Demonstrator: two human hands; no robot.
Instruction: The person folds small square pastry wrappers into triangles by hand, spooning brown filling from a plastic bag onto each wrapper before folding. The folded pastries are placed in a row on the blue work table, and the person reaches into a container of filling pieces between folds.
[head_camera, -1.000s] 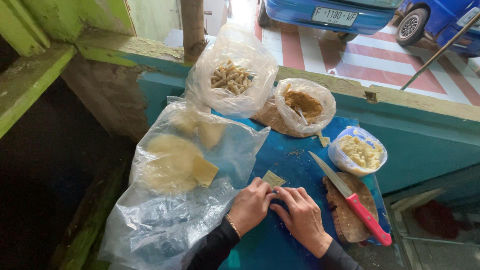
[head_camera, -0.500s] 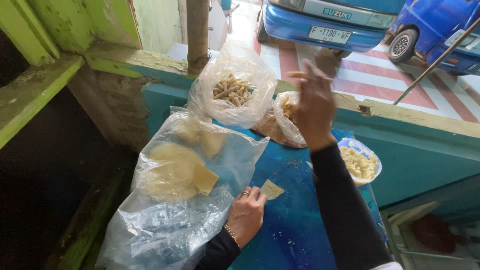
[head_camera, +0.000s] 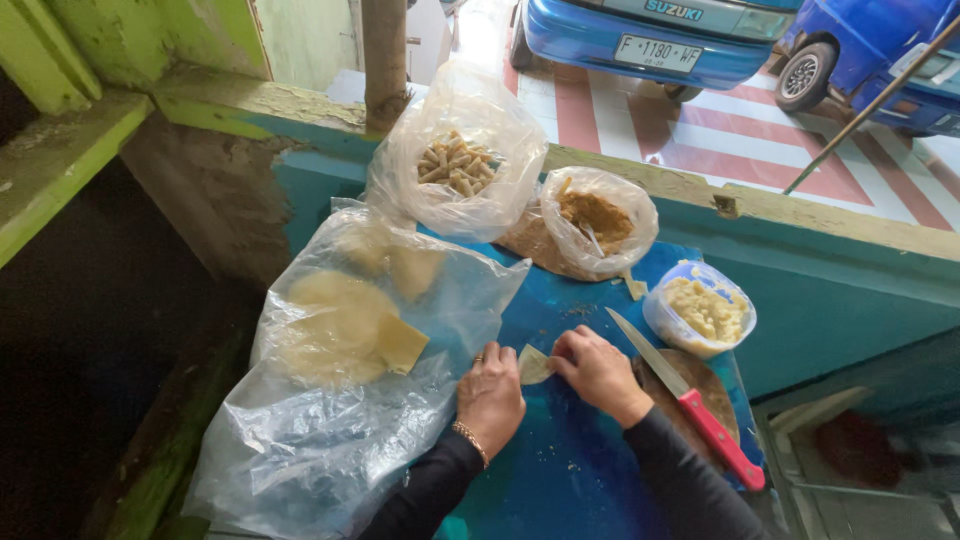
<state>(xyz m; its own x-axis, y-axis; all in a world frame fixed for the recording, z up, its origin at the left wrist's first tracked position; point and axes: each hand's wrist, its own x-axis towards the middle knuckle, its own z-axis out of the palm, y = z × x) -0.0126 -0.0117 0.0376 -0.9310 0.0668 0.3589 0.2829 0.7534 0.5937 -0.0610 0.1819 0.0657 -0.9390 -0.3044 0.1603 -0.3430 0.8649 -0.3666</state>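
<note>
A small pale triangular dough wrapper (head_camera: 533, 366) lies on the blue table top (head_camera: 570, 470). My left hand (head_camera: 490, 396), with a ring and a gold bracelet, pinches its left edge. My right hand (head_camera: 600, 372) grips its right side with curled fingers. To the left, a large clear plastic bag (head_camera: 330, 400) holds a stack of pale wrapper sheets (head_camera: 345, 325). A red-handled knife (head_camera: 690, 400) rests on a wooden board (head_camera: 690, 385) just right of my right hand.
At the back stand a bag of small rolled pieces (head_camera: 455, 160), a bag of brown filling (head_camera: 595, 215) and a plastic tub of pale yellow mash (head_camera: 705, 310). A teal ledge (head_camera: 830, 250) borders the table. Parked blue vehicles (head_camera: 650, 35) are beyond it.
My right hand was at the wrapper, rose to the filling bag half a second ago, and has come back down to it. My left hand stayed beside it.
</note>
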